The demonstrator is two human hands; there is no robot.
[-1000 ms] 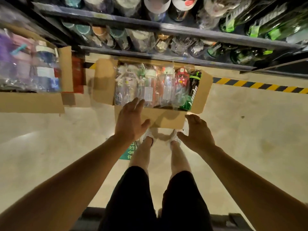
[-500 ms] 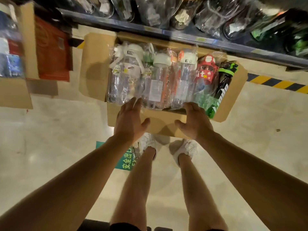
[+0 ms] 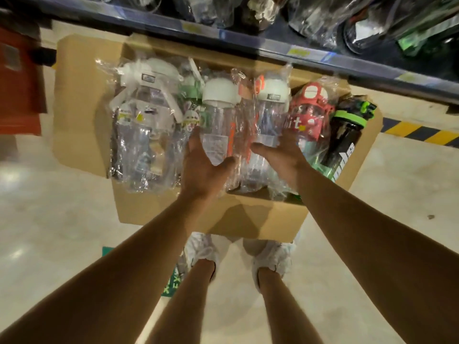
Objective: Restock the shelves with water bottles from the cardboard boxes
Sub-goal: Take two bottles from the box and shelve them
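Note:
An open cardboard box (image 3: 82, 100) stands on the floor under the shelf, packed with plastic-wrapped water bottles. My left hand (image 3: 202, 170) holds a clear white-capped bottle (image 3: 217, 112) in the middle of the box, thumb on its right side and fingers on its left. My right hand (image 3: 282, 155) wraps around the neighbouring clear white-capped bottle (image 3: 270, 110), with the thumb on that bottle's left side. A large clear bottle with a white handle (image 3: 146, 115) stands at the box's left. A red bottle (image 3: 309, 112) and a black bottle with green trim (image 3: 347, 137) stand at its right.
The lowest shelf edge (image 3: 273, 49) runs just above the box, with wrapped bottles stored over it. A red carton (image 3: 17, 95) sits at the left. Yellow-black floor tape (image 3: 417, 132) lies at the right. My white shoes (image 3: 201, 252) stand just behind the box.
Both hands moved forward from the box's near edge into the box and closed around two clear bottles. The view has dropped closer to the box.

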